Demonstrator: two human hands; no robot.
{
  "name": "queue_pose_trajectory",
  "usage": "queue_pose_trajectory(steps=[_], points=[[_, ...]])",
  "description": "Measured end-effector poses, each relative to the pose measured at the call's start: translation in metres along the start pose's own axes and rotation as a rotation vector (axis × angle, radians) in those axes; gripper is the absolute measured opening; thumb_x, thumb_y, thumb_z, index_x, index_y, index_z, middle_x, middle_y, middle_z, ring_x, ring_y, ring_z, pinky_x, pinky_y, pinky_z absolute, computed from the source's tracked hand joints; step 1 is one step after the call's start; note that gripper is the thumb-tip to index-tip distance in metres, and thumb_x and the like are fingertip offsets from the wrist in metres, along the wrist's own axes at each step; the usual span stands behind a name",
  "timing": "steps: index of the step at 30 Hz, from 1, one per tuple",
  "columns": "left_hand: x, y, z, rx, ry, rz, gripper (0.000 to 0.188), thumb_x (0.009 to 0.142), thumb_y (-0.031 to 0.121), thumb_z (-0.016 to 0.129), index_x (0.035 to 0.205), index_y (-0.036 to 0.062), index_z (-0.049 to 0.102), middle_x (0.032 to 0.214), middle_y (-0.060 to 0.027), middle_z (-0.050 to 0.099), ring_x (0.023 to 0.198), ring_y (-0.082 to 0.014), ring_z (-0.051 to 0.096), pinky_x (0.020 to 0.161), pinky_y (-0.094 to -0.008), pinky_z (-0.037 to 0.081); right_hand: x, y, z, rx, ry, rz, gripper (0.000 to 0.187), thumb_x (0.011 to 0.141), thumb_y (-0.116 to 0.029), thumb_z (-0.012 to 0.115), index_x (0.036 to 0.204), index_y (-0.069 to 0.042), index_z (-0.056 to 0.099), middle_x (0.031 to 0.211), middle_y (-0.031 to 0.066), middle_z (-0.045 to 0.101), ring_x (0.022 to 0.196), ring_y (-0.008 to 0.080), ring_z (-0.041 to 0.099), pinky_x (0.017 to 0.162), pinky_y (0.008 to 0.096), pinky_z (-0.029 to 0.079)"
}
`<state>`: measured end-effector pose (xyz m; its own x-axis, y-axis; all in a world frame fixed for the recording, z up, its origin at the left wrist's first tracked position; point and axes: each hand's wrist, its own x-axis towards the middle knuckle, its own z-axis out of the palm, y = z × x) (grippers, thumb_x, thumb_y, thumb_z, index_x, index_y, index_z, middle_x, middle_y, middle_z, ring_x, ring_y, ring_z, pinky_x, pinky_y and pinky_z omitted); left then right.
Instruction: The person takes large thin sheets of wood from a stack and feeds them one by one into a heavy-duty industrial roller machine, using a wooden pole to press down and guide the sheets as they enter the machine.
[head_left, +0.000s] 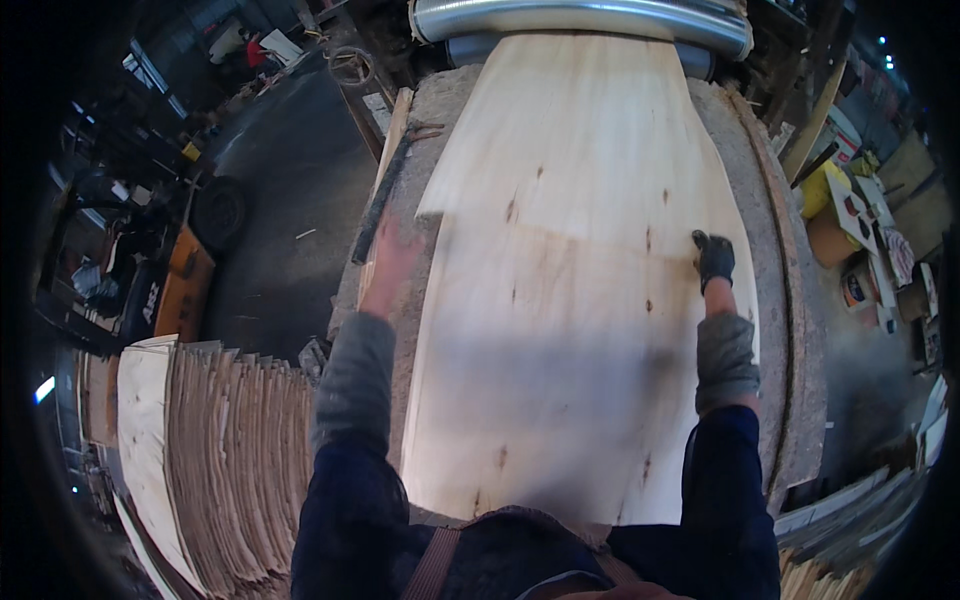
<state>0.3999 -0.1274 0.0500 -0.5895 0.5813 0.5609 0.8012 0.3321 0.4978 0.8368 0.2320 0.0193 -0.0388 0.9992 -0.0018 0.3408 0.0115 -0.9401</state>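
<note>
Two overlapping pale wood veneer sheets (580, 270) with dark knots lie lengthwise before me, their far end at a shiny metal roller (580, 18). Over the left edge of the veneer hovers my left hand (396, 256), bare and blurred by motion, its thumb apart from the fingers and nothing seen in it. In a dark glove, my right hand (714, 258) rests on the veneer near its right edge, fingers spread and slightly bent. A dark bar-like tool (383, 200) lies along the bench's left side, close to my left hand.
The worn bench (775, 300) has a raised right edge. At lower left stands a stack of veneer sheets (240, 450). An orange and black forklift (180, 280) is farther left. More sheets (850, 520) lie at lower right. A person in red (256, 52) is far off at upper left.
</note>
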Motion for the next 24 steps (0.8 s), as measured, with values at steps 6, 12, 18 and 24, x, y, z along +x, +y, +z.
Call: queue_pose_trajectory(steps=[6,12,18,24], points=[[-0.216,0.038,-0.069,-0.163,-0.466,-0.337,0.061,0.074,0.023,0.065,0.121,-0.0052,0.038,0.12,-0.0238,0.043,0.115,-0.0366,0.039,0.096,-0.0407,0.033,-0.105,0.045,-0.025,0.458,-0.479,0.056,0.017,0.086,-0.022,0.047,0.086,-0.006,0.055,0.071,0.0052,0.058,0.056,0.0143,0.052,0.052,0.0264,0.043],[-0.274,0.069,-0.091,-0.084,-0.401,-0.305,0.052,0.071,0.017,0.065,0.115,-0.0025,0.047,0.117,-0.0241,0.046,0.113,-0.0363,0.042,0.094,-0.0401,0.036,-0.359,0.04,-0.065,0.737,-0.723,0.561,0.022,0.085,-0.018,0.051,0.101,-0.002,0.053,0.093,0.0178,0.06,0.078,0.0323,0.061,0.064,0.0411,0.052],[-0.259,0.067,-0.095,-0.799,-0.409,-0.522,0.042,0.071,0.001,0.057,0.113,-0.0019,0.051,0.106,-0.0172,0.058,0.095,-0.0268,0.057,0.083,-0.033,0.043,-0.479,0.092,-0.094,0.802,-0.926,0.876,0.032,0.09,-0.029,0.046,0.104,-0.001,0.053,0.097,0.0149,0.059,0.086,0.0279,0.058,0.079,0.0397,0.047],[-0.228,0.112,-0.144,-1.179,-0.474,-0.588,0.047,0.072,-0.012,0.044,0.118,-0.0019,0.048,0.106,-0.0098,0.059,0.092,-0.018,0.058,0.08,-0.0272,0.044,-0.507,0.138,-0.112,0.765,-0.79,0.765,0.027,0.088,-0.029,0.051,0.096,-0.004,0.057,0.084,0.0069,0.059,0.075,0.0177,0.056,0.068,0.0281,0.047]])
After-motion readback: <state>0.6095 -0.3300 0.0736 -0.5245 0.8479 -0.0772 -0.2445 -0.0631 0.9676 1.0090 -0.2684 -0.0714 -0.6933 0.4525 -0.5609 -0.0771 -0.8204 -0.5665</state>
